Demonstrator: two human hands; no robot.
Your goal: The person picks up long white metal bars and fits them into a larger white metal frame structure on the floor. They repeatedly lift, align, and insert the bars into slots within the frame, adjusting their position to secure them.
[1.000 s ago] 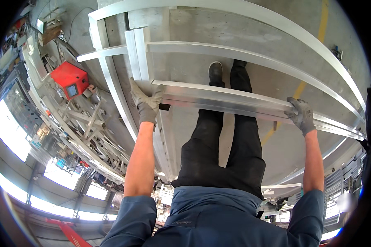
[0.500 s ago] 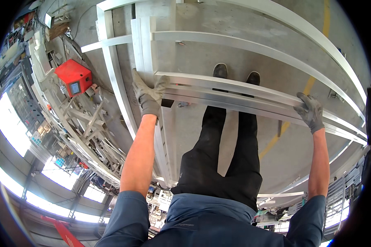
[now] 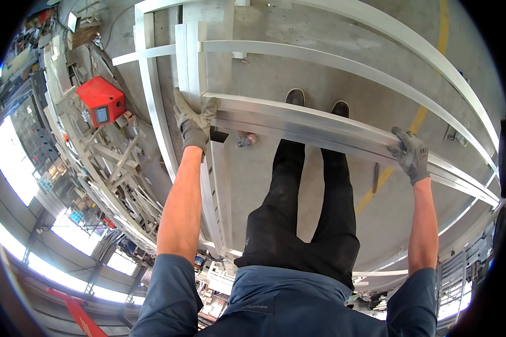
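A long silvery metal bar (image 3: 303, 108) crosses in front of my legs, with a second flat metal bar (image 3: 298, 132) close along its near side. My right hand (image 3: 411, 154), in a grey work glove, is wrapped round these bars toward their right part. At their left end is my gloved left hand (image 3: 192, 122). Its fingers lie along the left side of a pale upright profile (image 3: 190, 62), and its thumb rests by the bar end, so it grips around that corner. The undersides of both grips are hidden.
Farther off, another long bar (image 3: 298, 54) and a curving outer frame bar (image 3: 399, 42) span the view. A red box with a small screen (image 3: 101, 101) stands at left by piled metal offcuts (image 3: 118, 163). A yellow line (image 3: 419, 118) marks the concrete floor.
The gap between the two bars in front of my legs has closed up. Both hands have shifted slightly left in the view, keeping their hold.
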